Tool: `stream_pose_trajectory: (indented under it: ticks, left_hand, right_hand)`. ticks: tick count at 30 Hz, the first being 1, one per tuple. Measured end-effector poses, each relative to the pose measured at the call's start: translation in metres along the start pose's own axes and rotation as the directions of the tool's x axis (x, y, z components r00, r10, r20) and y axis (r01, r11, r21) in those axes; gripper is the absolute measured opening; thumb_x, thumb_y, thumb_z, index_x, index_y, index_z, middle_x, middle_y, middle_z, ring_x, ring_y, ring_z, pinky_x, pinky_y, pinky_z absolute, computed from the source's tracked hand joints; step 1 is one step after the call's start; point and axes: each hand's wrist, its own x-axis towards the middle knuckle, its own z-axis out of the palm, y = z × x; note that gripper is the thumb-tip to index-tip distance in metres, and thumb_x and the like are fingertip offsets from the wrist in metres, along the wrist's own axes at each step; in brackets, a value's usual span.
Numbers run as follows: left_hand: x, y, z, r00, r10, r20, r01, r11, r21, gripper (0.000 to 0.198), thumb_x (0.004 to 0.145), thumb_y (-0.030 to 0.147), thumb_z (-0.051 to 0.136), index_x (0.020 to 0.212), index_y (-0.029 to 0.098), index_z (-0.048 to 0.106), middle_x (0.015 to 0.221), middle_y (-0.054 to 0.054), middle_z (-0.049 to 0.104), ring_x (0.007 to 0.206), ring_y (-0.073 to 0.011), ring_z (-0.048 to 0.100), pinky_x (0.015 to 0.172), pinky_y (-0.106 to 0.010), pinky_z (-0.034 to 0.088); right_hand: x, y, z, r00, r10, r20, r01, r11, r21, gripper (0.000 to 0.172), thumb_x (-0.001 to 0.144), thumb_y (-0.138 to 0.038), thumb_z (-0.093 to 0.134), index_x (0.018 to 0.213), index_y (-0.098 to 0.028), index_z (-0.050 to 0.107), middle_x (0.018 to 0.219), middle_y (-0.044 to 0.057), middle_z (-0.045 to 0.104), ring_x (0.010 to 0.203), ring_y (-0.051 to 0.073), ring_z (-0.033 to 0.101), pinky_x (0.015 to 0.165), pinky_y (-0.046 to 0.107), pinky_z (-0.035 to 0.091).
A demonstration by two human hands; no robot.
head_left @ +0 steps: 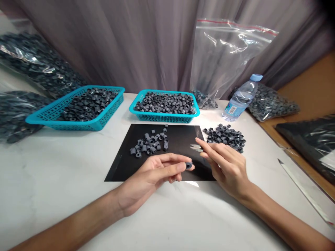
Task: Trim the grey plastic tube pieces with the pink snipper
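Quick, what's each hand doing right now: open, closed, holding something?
Left hand: closed, holding a gray piece.
Right hand: closed, holding a pale-tipped tool.

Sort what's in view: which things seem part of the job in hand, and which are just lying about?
Likely part of the job:
Small hollow grey cylinder in the left hand
Pale two-pronged tool in the right hand
Black rectangular sheet
Loose grey cylinders on it
Two turquoise latticed plastic baskets

Apparently just lying about:
Clear blue-capped plastic bottle
Slim pale stick
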Motion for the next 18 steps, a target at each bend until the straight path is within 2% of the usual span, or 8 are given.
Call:
stream_pose_trajectory:
  ticks: [4,8,14,18]
  left_hand:
    - [0.0006,0.0004,0.0008,1.000,0.003,-0.006,-0.003,1.000,-0.001,0.021,0.081,0.032,0.082,0.101,0.024,0.081,0.098,-0.002,0.071,0.078,-0.0086,0.053,0.077,-0.020,0.042]
    - [0.0029,-0.0005,0.0007,1.000,0.016,-0.002,-0.016,1.000,0.005,0.021,0.082,0.031,0.082,0.102,0.023,0.081,0.097,-0.001,0.069,0.075,-0.0075,0.052,0.075,-0.019,0.042]
    - [0.0025,-0.0021,-0.0003,0.999,0.047,0.010,-0.047,0.999,0.010,0.021,0.085,0.031,0.079,0.105,0.024,0.080,0.093,0.000,0.068,0.074,-0.0072,0.052,0.073,-0.019,0.041]
    - [0.0015,-0.0015,0.0002,0.999,0.036,0.007,-0.036,0.999,0.004,0.023,0.084,0.032,0.080,0.104,0.022,0.081,0.092,-0.001,0.070,0.076,-0.0084,0.053,0.076,-0.019,0.043]
  right_hand:
    - [0.0000,0.0013,0.0059,0.992,0.018,0.128,-0.016,1.000,-0.018,0.034,0.103,-0.020,0.052,0.135,-0.011,0.059,0.092,0.008,0.071,0.078,0.017,0.065,0.070,0.027,0.049]
    - [-0.0023,-0.0002,0.0090,0.971,-0.015,0.238,0.016,1.000,-0.002,0.035,0.107,-0.026,0.043,0.131,-0.007,0.060,0.089,0.009,0.069,0.075,0.017,0.066,0.064,0.027,0.050]
    - [-0.0027,-0.0015,0.0092,0.969,0.041,0.245,-0.034,0.999,-0.032,0.035,0.108,-0.031,0.040,0.128,-0.011,0.062,0.090,0.008,0.070,0.077,0.017,0.068,0.065,0.027,0.051]
    - [0.0000,-0.0002,0.0076,0.974,0.109,0.199,-0.113,0.994,0.006,0.033,0.108,-0.029,0.040,0.129,-0.014,0.062,0.090,0.008,0.068,0.076,0.015,0.067,0.063,0.024,0.050]
